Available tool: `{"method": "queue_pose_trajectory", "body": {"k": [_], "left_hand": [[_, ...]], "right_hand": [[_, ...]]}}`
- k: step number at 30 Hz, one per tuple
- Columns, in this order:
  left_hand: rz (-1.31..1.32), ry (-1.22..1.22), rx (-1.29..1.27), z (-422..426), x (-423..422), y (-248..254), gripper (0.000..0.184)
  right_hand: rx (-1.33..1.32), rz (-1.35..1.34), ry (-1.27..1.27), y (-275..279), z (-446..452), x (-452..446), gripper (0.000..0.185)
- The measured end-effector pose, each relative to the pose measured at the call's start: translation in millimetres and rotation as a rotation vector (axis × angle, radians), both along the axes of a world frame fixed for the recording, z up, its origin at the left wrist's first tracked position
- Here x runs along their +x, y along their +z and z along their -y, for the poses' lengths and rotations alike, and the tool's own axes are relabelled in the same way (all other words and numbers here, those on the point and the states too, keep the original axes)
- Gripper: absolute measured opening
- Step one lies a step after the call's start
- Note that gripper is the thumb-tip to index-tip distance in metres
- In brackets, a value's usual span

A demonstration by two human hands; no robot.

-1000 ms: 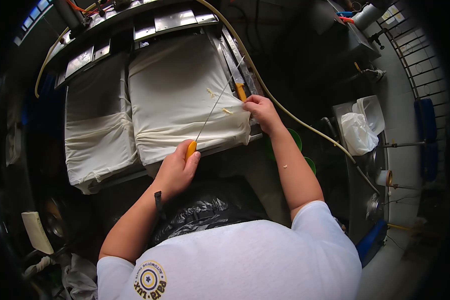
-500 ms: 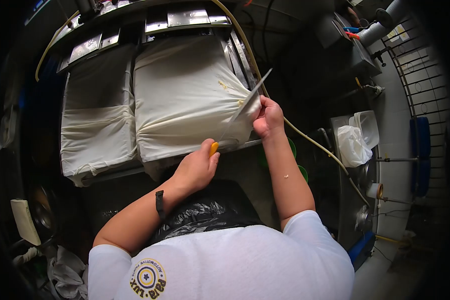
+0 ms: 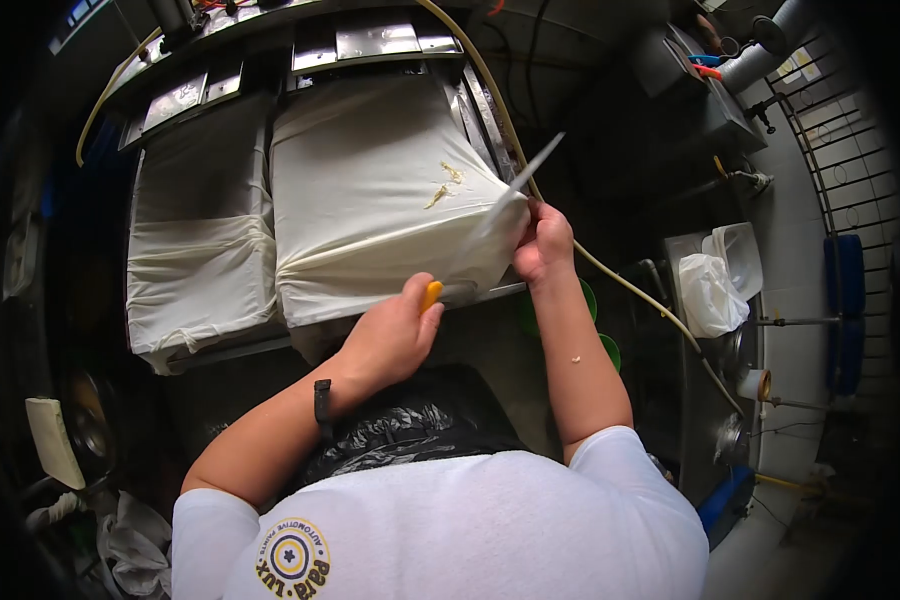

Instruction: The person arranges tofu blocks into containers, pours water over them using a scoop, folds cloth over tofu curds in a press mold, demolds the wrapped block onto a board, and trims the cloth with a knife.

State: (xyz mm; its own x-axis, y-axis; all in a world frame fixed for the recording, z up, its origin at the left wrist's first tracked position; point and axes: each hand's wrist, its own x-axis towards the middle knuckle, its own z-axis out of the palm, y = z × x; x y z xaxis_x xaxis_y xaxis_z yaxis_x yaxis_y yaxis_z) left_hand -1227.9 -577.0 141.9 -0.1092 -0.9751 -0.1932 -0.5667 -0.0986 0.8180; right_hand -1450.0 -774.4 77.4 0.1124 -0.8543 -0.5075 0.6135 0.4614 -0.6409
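Note:
My left hand [image 3: 395, 328] is closed round the yellow handle of a long knife [image 3: 431, 296]. Its blade, slightly blurred, points up and right across the corner of a white cloth [image 3: 365, 200]. That cloth covers the larger block-shaped form. At its right corner, my right hand [image 3: 546, 246] pinches the fabric and pulls it out into taut folds. Yellowish scraps [image 3: 440, 190] lie on the cloth left of the blade. Beside it, a second cloth-covered block [image 3: 200, 260] stands on the left.
Metal plates [image 3: 378, 38] line the far edge. A pale hose [image 3: 625, 274] curves down the right side, past green containers [image 3: 610, 350]. On the right counter sit a white plastic bag [image 3: 710, 293] and a clear tub [image 3: 740, 255]. A light board [image 3: 54, 443] stands lower left.
My right hand has drawn the cloth corner outward to the right. My left hand has moved right with the knife, and its blade now crosses the corner. The second yellow-handled knife seen earlier is out of sight.

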Motion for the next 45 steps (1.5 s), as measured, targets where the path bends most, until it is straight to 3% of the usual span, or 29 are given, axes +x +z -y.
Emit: {"method": "queue_pose_trajectory", "body": {"k": [2, 6, 12, 15, 19, 24, 27, 31, 35, 38, 39, 42, 45], "left_hand": [[0.013, -0.052, 0.005, 5, 1, 1, 0.039], [0.154, 0.208, 0.100, 29, 41, -34, 0.041], [0.132, -0.045, 0.007, 15, 20, 7, 0.037], [0.246, 0.130, 0.129, 35, 50, -31, 0.040], [0.170, -0.013, 0.019, 18, 34, 11, 0.042], [0.305, 0.107, 0.093, 49, 60, -23, 0.044], [0.217, 0.036, 0.011, 35, 43, -2, 0.042], [0.325, 0.111, 0.086, 65, 54, -36, 0.040], [0.262, 0.124, 0.002, 67, 50, -12, 0.038], [0.330, 0.060, 0.049, 72, 53, -22, 0.039], [0.390, 0.141, 0.081, 85, 68, -42, 0.038], [0.360, 0.258, 0.120, 91, 75, -32, 0.039], [0.390, 0.092, 0.065, 68, 60, -5, 0.039]], "right_hand": [[-0.007, 0.060, 0.012, 17, -3, 4, 0.033], [-0.051, -0.004, 0.050, 11, -6, 0, 0.031], [-0.218, -0.105, -0.095, 12, -6, -5, 0.013], [-0.261, -0.136, -0.063, 18, -17, 1, 0.012], [-0.328, -0.226, -0.090, 31, -20, 4, 0.011], [-0.349, -0.236, -0.063, 25, -23, 1, 0.013], [-0.343, -0.245, -0.089, 30, -25, 2, 0.014], [-0.406, -0.257, -0.032, 30, -28, 2, 0.016], [-0.475, -0.302, 0.010, 47, -33, 0, 0.013], [-0.532, -0.333, -0.002, 51, -34, -3, 0.013], [-0.533, -0.392, 0.032, 46, -35, -6, 0.015], [-0.547, -0.483, 0.053, 41, -33, -10, 0.017], [-0.589, -0.514, 0.051, 40, -33, -20, 0.017]]}}
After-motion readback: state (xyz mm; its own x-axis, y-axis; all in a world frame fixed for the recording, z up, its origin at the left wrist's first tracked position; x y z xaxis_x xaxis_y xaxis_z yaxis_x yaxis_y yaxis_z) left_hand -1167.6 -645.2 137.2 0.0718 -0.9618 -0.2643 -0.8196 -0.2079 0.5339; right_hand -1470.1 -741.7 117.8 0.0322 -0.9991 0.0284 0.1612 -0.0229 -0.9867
